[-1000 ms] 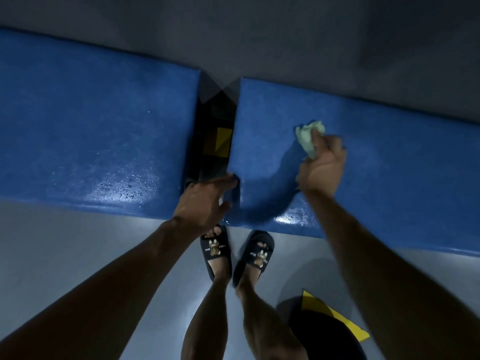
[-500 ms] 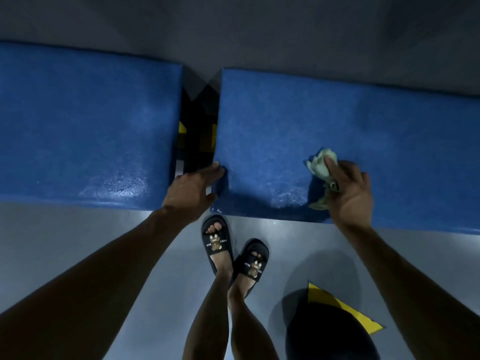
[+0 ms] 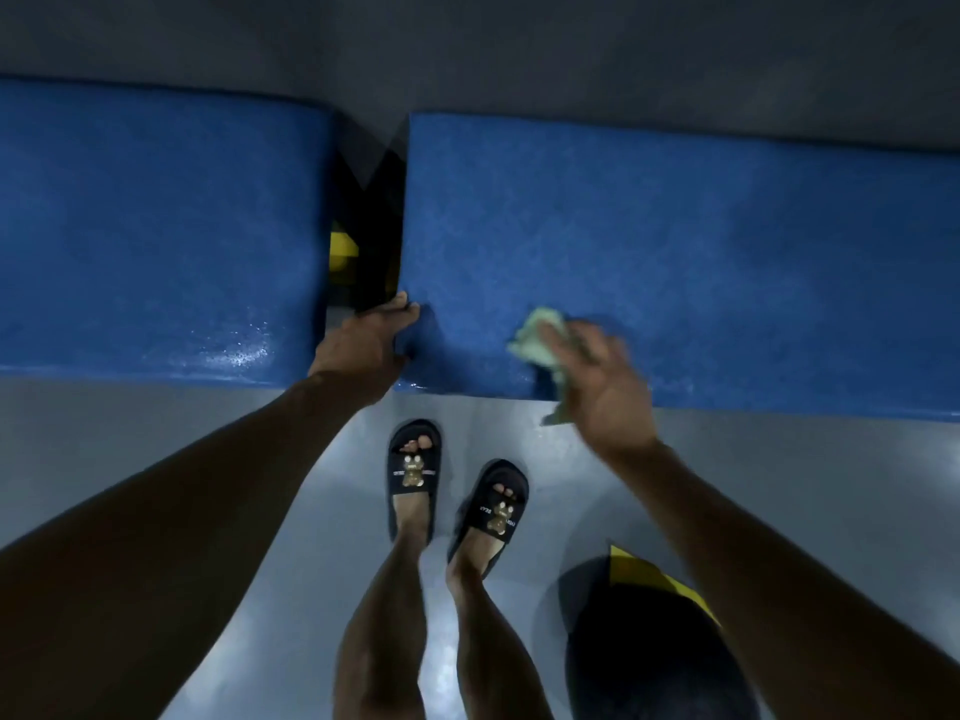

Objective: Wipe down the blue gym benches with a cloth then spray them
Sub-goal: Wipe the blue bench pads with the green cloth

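Our right hand [image 3: 608,387] grips the crumpled pale-green cloth [image 3: 535,339], which bulges left past the curled fingers [image 3: 597,350], on the blue padded bench [image 3: 675,241]. Our left hand [image 3: 363,345] rests straight-fingered on its near-left corner.

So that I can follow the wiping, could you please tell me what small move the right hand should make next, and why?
Probably sweep the cloth leftward along the near edge of the right bench. The right hand grips it at that edge, and the strip towards the left hand, which rests on the corner, looks wet.
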A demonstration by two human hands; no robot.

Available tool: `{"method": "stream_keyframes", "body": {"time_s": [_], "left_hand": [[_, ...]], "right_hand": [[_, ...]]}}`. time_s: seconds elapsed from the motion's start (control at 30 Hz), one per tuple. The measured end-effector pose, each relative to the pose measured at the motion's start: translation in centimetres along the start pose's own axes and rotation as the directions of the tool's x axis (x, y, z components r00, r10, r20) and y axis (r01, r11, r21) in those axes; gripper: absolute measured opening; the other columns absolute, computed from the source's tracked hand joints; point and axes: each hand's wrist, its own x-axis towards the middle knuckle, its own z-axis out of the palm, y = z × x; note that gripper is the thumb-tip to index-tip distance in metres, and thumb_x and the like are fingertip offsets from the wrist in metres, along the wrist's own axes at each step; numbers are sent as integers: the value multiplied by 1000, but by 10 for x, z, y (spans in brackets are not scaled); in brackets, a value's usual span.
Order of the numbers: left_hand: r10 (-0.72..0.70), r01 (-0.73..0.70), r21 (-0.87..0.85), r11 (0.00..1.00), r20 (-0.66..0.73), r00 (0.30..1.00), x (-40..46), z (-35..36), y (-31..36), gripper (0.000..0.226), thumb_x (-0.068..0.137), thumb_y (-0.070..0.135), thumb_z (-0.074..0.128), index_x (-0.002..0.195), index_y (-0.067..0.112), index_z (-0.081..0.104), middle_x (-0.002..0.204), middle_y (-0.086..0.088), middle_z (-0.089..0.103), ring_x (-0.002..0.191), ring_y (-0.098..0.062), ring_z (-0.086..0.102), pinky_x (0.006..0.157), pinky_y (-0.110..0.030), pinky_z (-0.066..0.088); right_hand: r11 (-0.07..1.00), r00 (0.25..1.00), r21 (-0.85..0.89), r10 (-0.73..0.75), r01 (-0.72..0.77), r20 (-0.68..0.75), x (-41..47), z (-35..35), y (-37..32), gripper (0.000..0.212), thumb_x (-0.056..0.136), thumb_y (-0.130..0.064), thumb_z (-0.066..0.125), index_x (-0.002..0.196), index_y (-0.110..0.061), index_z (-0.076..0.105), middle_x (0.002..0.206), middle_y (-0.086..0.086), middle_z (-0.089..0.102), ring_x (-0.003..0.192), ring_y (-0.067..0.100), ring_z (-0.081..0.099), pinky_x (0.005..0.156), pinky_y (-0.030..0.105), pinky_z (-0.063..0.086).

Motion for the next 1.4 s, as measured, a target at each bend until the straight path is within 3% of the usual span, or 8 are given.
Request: {"method": "stream_keyframes", "body": {"time_s": [0.23,0.33,0.53,0.67,0.93,1.03,1.23,1.4], "left_hand": [[33,-33,90,995,-8,999,2,5,-2,67,85,22,69,145,31,42,157,12,32,142,-19,36,114,-43,33],[47,-48,75,996,12,999,6,6,-10,69,83,24,72,144,33,42,156,14,33,140,-19,39,112,-46,35],[161,-162,116,980,14,987,7,-1,-22,70,84,8,57,146,35,39,156,15,31,141,-16,36,111,-37,34],[174,-178,55,982,80,982,10,-9,-31,83,75,0,55,147,37,38,156,18,30,140,-14,37,114,-40,32],[270,-258,-108,960,119,955,16,-21,-47,85,74,-8,51,144,39,43,151,20,38,119,-21,57,106,-37,43],[198,-184,-196,963,58,978,19,-30,-47,78,79,-5,48,138,46,48,111,12,67,102,-20,64,96,-35,50],[67,-57,-352,934,16,998,20,-51,-48,73,83,-3,48,137,47,48,99,4,67,101,-17,62,94,-32,50],[101,-108,-381,918,-37,994,25,-64,-65,76,81,-4,44,137,47,48,98,2,70,97,-17,65,89,-36,54]], "right_hand": [[881,869,-17,462,-472,-181,-20,-21,48,64,76,-9,70,136,-26,55,125,11,48,91,40,54,73,41,48],[787,766,301,606,-539,-215,-3,16,-10,53,82,-21,59,131,-36,51,119,9,49,88,35,61,74,44,55],[901,958,349,284,-256,-30,26,64,-153,86,70,-19,77,147,-23,39,130,8,38,96,31,57,80,42,56],[972,991,193,124,-131,48,24,45,-129,96,64,-20,84,147,-28,37,129,6,40,93,30,60,74,40,58],[756,745,185,653,-628,-139,-1,24,-86,71,75,-19,74,139,-17,44,113,11,46,82,41,59,68,40,48],[701,716,332,691,-631,-100,14,53,-138,85,65,-24,85,138,-20,42,115,6,46,86,36,60,71,42,51],[921,949,231,294,-313,114,32,76,-200,79,70,-29,83,135,-17,40,123,8,46,85,35,62,65,44,56],[961,954,-144,-203,238,221,65,37,-154,57,76,-25,65,133,-24,57,115,12,56,86,35,62,62,44,58]]}}
